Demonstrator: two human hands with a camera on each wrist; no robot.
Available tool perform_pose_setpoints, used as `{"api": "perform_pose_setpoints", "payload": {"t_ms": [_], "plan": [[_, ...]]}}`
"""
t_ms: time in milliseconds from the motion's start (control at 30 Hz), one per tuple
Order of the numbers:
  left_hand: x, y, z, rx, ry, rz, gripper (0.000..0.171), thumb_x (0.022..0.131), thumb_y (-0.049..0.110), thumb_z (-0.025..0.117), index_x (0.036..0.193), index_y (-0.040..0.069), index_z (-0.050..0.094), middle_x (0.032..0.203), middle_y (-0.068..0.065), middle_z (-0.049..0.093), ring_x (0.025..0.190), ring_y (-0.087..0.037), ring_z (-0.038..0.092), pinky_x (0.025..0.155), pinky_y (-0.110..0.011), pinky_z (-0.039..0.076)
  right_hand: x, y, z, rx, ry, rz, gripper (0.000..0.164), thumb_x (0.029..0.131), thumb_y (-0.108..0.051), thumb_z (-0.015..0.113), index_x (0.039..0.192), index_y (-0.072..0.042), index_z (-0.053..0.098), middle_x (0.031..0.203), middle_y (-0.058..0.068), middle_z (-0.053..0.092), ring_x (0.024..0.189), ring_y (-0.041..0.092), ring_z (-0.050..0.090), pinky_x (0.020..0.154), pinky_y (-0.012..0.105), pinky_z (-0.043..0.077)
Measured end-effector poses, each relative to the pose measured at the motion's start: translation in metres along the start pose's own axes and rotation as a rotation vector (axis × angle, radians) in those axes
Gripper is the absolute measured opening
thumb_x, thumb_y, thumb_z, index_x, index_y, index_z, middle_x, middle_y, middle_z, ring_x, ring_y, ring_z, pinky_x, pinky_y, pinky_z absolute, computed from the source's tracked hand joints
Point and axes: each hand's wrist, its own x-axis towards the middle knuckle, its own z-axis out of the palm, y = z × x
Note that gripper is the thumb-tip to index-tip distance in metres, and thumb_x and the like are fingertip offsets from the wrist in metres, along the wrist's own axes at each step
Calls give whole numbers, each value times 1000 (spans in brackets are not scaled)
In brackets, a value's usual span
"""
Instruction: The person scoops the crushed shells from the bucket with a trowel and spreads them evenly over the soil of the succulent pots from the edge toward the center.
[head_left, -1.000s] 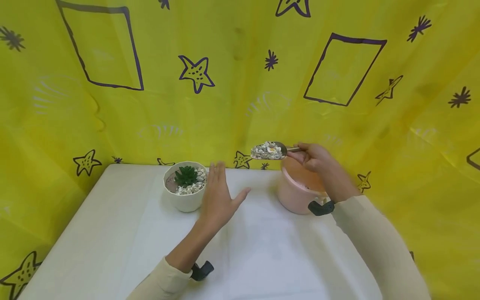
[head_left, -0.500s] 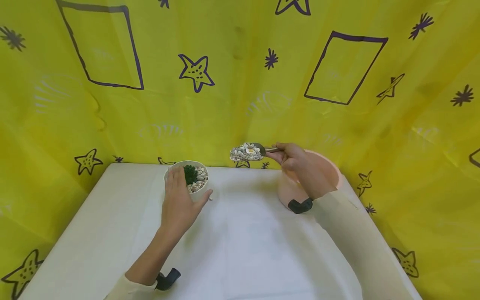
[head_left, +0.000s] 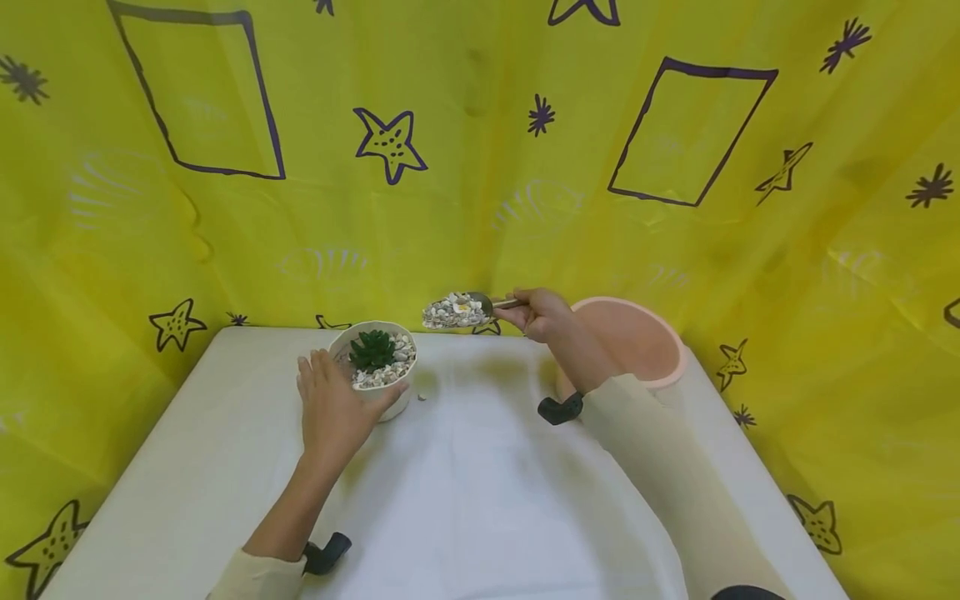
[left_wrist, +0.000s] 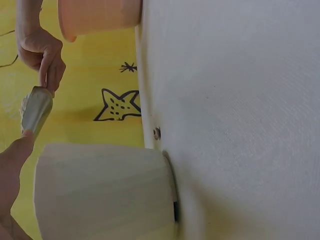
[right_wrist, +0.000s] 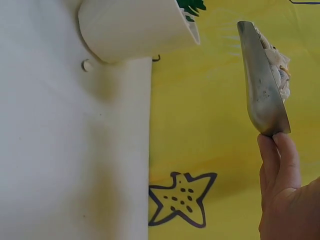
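A white pot (head_left: 395, 407) at the back left holds a green succulent (head_left: 372, 350). Pale pebbles and shell bits lie on the pot's right and front side; its left side shows a greyish surface. My left hand (head_left: 333, 410) is spread at the pot's near left side, fingers extended along the left and thumb across the front. To the right, my right hand (head_left: 546, 318) grips the thin handle of a metal scoop (right_wrist: 262, 90). Heaped in the scoop are pebbles and shells (head_left: 453, 310). It is held level, higher than the pot's rim and just right of it.
Behind my right forearm stands a pink pot (head_left: 681, 367), its near side partly hidden. One small stone (right_wrist: 87, 65) lies on the white-covered table (head_left: 480, 492) beside the white pot. A yellow patterned curtain (head_left: 465, 208) hangs close behind the table.
My right hand has carried the loaded scoop left, from over the pink pot toward the white pot. My left hand has swept left across the white pot to its left side.
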Motion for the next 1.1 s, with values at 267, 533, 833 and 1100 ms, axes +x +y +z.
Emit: {"api": "perform_pose_setpoints", "payload": {"t_ms": [267, 533, 833, 1100], "plan": [[6, -9, 8, -52, 17, -63, 139, 77, 62, 88, 160, -17, 9, 166, -40, 12, 156, -53, -2, 123, -65, 11, 16, 18, 14, -21, -44, 7, 47, 116, -13, 35, 161, 0, 31, 163, 23, 38, 144, 36, 41, 103, 39, 43], [9, -6, 18, -149, 58, -103, 139, 75, 58, 91, 162, -12, 8, 167, -37, 11, 156, -53, 3, 119, -70, 21, 25, 29, 14, -76, -2, 11, 45, 116, -13, 36, 158, 4, 35, 158, 24, 45, 139, 36, 48, 94, 36, 51], [12, -15, 17, -179, 40, -84, 134, 77, 55, 91, 163, -9, 11, 167, -37, 10, 153, -56, 14, 114, -72, 31, 30, 37, 11, -25, 12, 37, 43, 115, -10, 40, 155, 5, 38, 156, 27, 46, 138, 39, 49, 94, 40, 52], [27, -30, 4, -221, -100, 21, 133, 79, 53, 90, 166, -5, 8, 168, -33, 16, 152, -54, 22, 116, -70, 30, 28, 33, 11, -73, 28, -14, 37, 115, -10, 39, 148, 6, 47, 155, 25, 48, 136, 37, 51, 85, 37, 56]]}}
